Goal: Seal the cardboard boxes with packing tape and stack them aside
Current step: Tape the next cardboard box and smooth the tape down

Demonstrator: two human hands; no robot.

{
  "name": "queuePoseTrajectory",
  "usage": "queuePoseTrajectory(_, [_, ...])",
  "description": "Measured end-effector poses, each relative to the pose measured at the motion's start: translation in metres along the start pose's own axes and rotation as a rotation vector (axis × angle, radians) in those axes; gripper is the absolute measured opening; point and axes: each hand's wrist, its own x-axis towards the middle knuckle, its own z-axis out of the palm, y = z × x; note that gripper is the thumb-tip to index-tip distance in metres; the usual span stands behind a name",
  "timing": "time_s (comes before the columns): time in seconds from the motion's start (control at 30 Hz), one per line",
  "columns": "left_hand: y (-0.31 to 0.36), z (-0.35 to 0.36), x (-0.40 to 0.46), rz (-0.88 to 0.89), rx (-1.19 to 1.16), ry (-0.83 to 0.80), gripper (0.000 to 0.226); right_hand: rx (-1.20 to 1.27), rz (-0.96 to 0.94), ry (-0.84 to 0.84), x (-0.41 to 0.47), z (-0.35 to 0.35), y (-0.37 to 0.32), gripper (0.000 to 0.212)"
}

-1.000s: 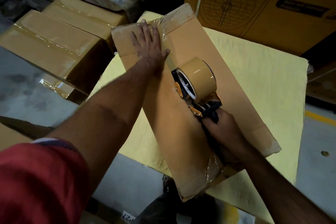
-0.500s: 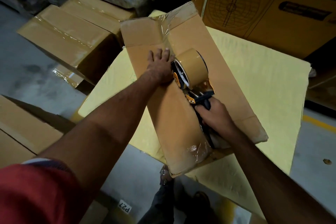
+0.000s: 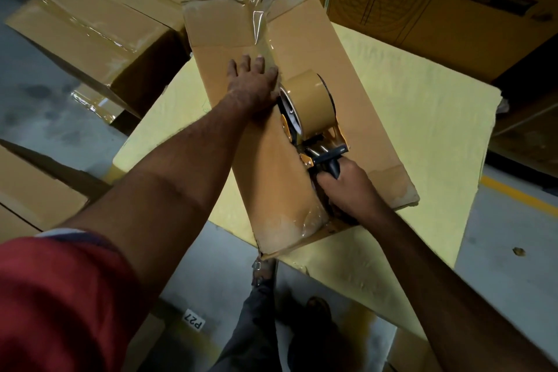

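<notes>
A long cardboard box (image 3: 302,118) is lying diagonally across the middle of the frame on a desk (image 3: 422,130) covered in pale yellow sheeting. The left hand (image 3: 252,84) is lying flat on the box top with its fingers spread, pressing down beside the centre seam, where a strip of clear tape (image 3: 259,30) is glinting toward the far end. The right hand (image 3: 347,187) is gripping the dark handle of a tape dispenser (image 3: 314,127), fingers curled around it (the handle itself is mostly hidden under the hand). The dispenser is sitting on the box just right of the left hand, its tan roll standing upright; where its blade meets the cardboard is hard to make out. The near end of the box is showing crinkled tape, and its lower corner is overhanging the desk edge.

In the upper left of the frame, sealed boxes (image 3: 99,24) are sitting stacked on the floor, partly blurred. A large printed carton (image 3: 437,0) is filling the upper right, cut off by the frame. A red sleeve (image 3: 54,296) is covering the lower left, and a small label reading P27 (image 3: 194,319) is lying on the floor at the bottom.
</notes>
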Motion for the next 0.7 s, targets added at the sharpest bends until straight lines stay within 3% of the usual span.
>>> queuePoseTrajectory(0.17, [0.016, 0.002, -0.016, -0.029, 0.006, -0.006, 0.074, 0.015, 0.016, -0.027, -0.017, -0.003, 0.009, 0.016])
queuePoseTrajectory(0.3, [0.033, 0.015, -0.035, -0.014, 0.037, -0.03, 0.094, 0.034, 0.022, -0.038, -0.014, -0.005, 0.009, 0.013])
queuePoseTrajectory(0.7, [0.046, 0.027, -0.049, -0.016, 0.065, 0.026, 0.098, 0.03, -0.029, -0.054, -0.027, -0.005, 0.018, 0.009])
